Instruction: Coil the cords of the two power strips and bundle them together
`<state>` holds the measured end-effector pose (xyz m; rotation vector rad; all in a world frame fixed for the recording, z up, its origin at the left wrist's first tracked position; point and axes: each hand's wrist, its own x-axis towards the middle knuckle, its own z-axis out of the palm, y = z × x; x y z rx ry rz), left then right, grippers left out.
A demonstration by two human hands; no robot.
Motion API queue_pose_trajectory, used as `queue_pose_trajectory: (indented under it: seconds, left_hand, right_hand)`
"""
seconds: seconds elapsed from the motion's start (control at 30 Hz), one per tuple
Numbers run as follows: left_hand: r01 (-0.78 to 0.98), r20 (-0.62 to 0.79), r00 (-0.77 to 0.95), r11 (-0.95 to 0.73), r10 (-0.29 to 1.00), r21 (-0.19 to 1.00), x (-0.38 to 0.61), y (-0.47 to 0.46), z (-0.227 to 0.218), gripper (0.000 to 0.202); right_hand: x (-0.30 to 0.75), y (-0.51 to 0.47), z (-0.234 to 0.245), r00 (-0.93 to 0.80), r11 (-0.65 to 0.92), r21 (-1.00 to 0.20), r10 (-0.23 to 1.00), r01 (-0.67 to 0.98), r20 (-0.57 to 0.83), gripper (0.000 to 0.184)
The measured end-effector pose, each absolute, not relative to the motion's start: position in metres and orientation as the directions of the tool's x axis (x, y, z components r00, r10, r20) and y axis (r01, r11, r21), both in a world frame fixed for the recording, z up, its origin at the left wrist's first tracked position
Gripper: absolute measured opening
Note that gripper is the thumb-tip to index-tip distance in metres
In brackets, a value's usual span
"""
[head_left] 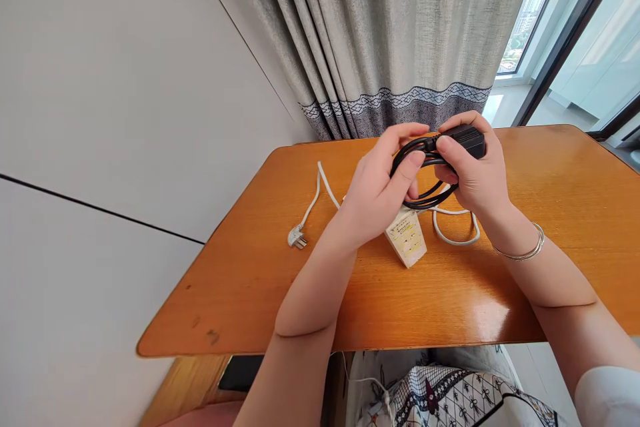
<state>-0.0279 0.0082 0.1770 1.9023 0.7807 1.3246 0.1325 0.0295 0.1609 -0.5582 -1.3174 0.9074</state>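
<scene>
My right hand (477, 170) grips a black power adapter (469, 140), a ribbed block, above the table. A coiled black cable (431, 200) hangs in loops from it. Around the left side of those loops, the fingers and thumb of my left hand (383, 180) are closed. Beneath my hands a white power strip (407, 240) with yellowed sockets lies on the tabletop, partly hidden by my left hand and the cable. Its white cord (457, 242) curves out to the right, and a white three-pin plug (297, 237) rests to the left on a white cord.
The wooden table (240, 280) has rounded corners and its front edge is close to my body. Behind it hang grey curtains (400, 27). A pale wall or cabinet panel (125, 93) borders the left side, and a dark-framed glass door (565, 33) stands at the right.
</scene>
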Motion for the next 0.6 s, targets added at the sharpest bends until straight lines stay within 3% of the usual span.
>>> queue_pose_trajectory:
  seconds: [0.17, 0.47, 0.6]
  left_hand:
    - [0.236, 0.596, 0.393, -0.703, 0.700, 0.670, -0.032, 0.004, 0.178, 0.041]
    - [0.220, 0.513, 0.315, -0.587, 0.799, 0.779, -0.027, -0.007, 0.189, 0.028]
    - [0.260, 0.514, 0.316, -0.594, 0.797, 0.761, -0.026, -0.010, 0.192, 0.028]
  right_hand:
    - [0.130, 0.025, 0.160, 0.024, 0.577, -0.790, 0.810, -0.206, 0.586, 0.039]
    - [0.125, 0.017, 0.162, 0.057, 0.534, -0.820, 0.843, -0.206, 0.535, 0.040]
    - [0.123, 0.017, 0.159, 0.103, 0.529, -0.820, 0.848, -0.219, 0.520, 0.043]
